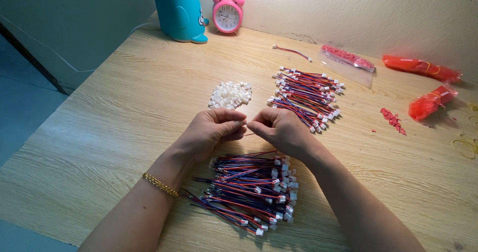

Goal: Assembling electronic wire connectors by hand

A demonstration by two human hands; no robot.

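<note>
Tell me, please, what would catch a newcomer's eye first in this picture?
Most striking are the two hands meeting at the table's middle, left hand and right hand pinching something small between their fingertips. Just below them lies a thick bundle of red and blue wires with white plugs, a second bundle beyond. At the back edge, a pink alarm clock stands beside a teal holder.

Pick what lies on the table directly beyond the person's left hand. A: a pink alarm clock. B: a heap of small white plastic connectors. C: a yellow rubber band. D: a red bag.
B: the heap of small white connectors lies on the wooden table just past the left hand; the pink alarm clock stands far back by the wall.
</note>
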